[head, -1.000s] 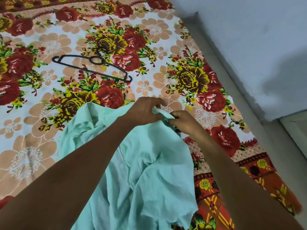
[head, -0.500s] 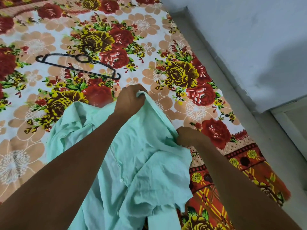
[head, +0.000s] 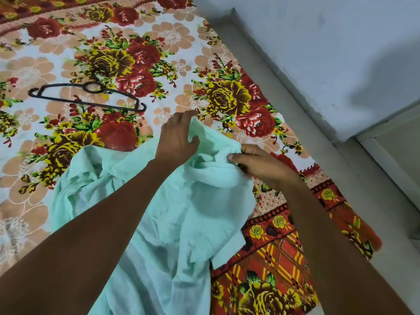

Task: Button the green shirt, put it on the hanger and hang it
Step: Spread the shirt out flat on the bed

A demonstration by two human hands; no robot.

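The shirt (head: pixel 181 212) is lying crumpled on the floral sheet (head: pixel 159 37), its far end gathered between the two hands, and no buttoned front is showing, so the buttoning step looks not yet begun.

The left hand (head: pixel 177 137) is reaching over the far edge of the cloth with its fingers (head: pixel 181 120) curled down and closing on a raised fold; the thumb is pressing into the fabric on the near side. That grip seems meant to lift and spread the edge so the front can be found.

The right hand (head: pixel 261 164) is pinching a bunched ridge of shirt just right of the left thumb, its fingertips narrowed tight on the cloth and its knuckles lying over the sheet. Holding the same stretch of edge from the other side probably lets the two hands pull the fabric taut between them.

The collar end appears to be lying to the left of the left fingers, near the forearm, though the folds are hiding much of it. No buttons can be made out.

The hanger (head: pixel 87 96) is resting flat on the sheet beyond and left of the left fingers, well apart from the shirt, likely parked within reach for later. A pale wall (head: pixel 329 53) is running past the right hand's far side.
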